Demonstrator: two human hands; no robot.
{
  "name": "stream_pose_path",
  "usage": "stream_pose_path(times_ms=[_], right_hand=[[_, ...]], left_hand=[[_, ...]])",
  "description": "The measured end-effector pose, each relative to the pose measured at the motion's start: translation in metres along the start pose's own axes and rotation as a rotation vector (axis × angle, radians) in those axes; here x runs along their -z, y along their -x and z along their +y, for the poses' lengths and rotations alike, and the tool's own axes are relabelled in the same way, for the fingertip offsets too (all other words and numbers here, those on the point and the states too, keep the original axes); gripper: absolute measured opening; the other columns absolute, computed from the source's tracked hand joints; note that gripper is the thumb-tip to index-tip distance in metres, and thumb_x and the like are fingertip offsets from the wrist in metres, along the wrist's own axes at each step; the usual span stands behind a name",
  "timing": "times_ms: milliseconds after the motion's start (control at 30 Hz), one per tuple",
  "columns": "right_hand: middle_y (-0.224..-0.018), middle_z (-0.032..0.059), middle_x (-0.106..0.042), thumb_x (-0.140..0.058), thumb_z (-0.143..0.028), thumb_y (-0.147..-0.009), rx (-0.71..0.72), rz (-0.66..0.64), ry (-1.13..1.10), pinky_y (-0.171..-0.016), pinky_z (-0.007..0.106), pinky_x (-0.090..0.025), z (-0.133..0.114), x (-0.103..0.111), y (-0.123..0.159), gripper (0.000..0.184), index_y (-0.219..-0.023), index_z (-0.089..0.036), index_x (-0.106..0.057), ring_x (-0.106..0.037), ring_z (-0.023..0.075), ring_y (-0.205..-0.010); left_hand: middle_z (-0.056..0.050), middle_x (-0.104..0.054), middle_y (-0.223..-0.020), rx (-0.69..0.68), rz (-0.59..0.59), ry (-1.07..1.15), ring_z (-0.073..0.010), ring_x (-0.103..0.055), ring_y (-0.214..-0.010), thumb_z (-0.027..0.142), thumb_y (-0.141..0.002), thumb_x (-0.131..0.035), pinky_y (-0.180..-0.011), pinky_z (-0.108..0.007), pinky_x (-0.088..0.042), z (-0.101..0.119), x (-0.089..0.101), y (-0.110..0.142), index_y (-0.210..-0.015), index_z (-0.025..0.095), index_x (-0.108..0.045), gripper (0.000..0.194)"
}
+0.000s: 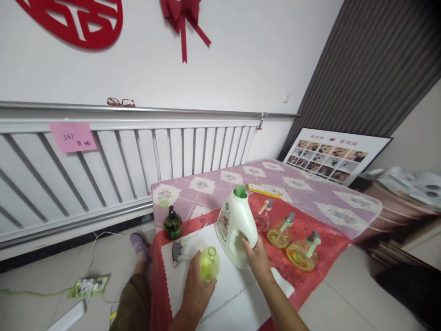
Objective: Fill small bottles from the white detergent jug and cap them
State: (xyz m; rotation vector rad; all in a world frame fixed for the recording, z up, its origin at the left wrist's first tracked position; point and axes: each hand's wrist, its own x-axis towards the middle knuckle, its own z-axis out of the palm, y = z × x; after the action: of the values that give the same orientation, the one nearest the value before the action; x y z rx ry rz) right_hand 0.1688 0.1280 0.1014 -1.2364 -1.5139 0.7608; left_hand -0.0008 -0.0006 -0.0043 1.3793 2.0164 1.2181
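Head cam: L hand (195, 289) grips yellow btl (210, 265); R hand (259, 261), jug (242, 224) w/ green spout (240, 191).

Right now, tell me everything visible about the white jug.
The white jug looks like plastic, with a printed label on its left, a green spout or cap on top, and a built-in handle held by the right hand. It looks roughly upright over the white sheet; whether it rests there is unclear.

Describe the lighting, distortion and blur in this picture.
Head view: lighting soft, without harsh shadows; head view: radiator slats slant strongly toward the left edge; head view: the pink crate at right is smeared, the white jug clearer.
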Motion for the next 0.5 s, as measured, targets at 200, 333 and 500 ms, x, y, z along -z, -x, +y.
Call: stream_pose_path(times_ms=[200,333,500], right_hand=[[-0.084,0.0046,-0.072,-0.063,-0.048,-0.073,-0.011,-0.046,0.035,-0.075,0.04,-0.055,0.009,0.002,0.011,0.032,-0.093,-0.023,-0.059,-0.067,0.0269,-0.081],[-0.103,0.0096,-0.072,-0.064,-0.048,-0.072,-0.019,-0.009,0.066,-0.088,0.046,-0.052,0.017,0.024,0.029,0.04,-0.103,-0.023,-0.058,-0.068,0.0303,-0.098],[-0.104,0.0106,-0.072,-0.057,-0.052,-0.076,-0.022,0.121,0.217,-0.09,0.047,-0.053,0.038,0.086,0.069,0.04,-0.105,-0.024,-0.058,-0.068,0.0318,-0.1]], left_hand=[[-0.015,-0.037,-0.153,-0.031,0.027,-0.034,-0.0286,-0.032,-0.144,0.023,-0.073,-0.059,-0.121,-0.04,-0.029,-0.002,-0.003,0.0,-0.147,0.014,-0.02,0.083],[-0.016,-0.038,-0.152,-0.042,0.051,-0.037,-0.0278,-0.033,-0.144,0.023,-0.074,-0.058,-0.121,-0.038,-0.028,-0.003,-0.003,0.001,-0.146,0.012,-0.021,0.083],[-0.015,-0.04,-0.151,-0.041,0.062,-0.036,-0.0284,-0.036,-0.142,0.021,-0.071,-0.06,-0.119,-0.038,-0.032,-0.004,-0.003,0.0,-0.146,0.015,-0.022,0.084]])
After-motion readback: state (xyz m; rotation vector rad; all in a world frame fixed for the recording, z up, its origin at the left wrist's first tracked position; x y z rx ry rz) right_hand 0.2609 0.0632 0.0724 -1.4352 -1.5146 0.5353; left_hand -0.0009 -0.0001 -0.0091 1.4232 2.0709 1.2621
